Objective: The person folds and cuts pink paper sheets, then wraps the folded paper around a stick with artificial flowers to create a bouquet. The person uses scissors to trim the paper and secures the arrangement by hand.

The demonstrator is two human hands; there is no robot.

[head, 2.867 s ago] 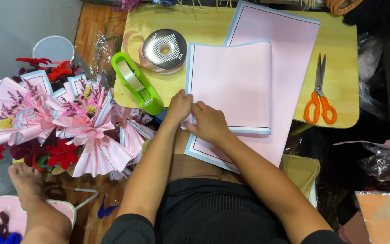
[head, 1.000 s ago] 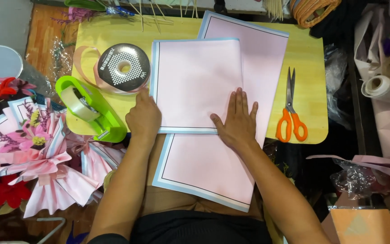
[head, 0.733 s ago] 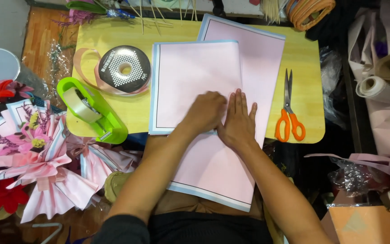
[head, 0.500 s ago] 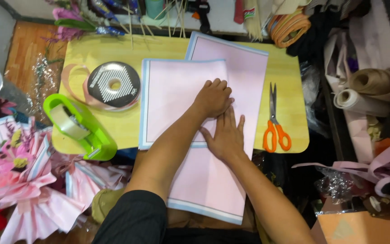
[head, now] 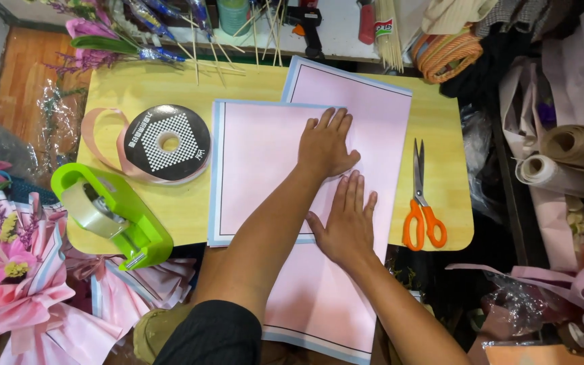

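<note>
Both my hands are flat and open on the pink paper [head: 258, 162], gripping nothing: left hand [head: 326, 143] far, right hand [head: 347, 226] near; scissors [head: 422, 203] right.

Orange scissors [head: 422, 217], green tape dispenser [head: 111, 216]

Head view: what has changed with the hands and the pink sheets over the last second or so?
The left hand crossed from the folded pink sheet's left edge to its right edge, now above the right hand, which stayed pressed on the larger pink sheet. Nothing was grasped or released. Scissors, ribbon spool and tape dispenser stayed put.
</note>
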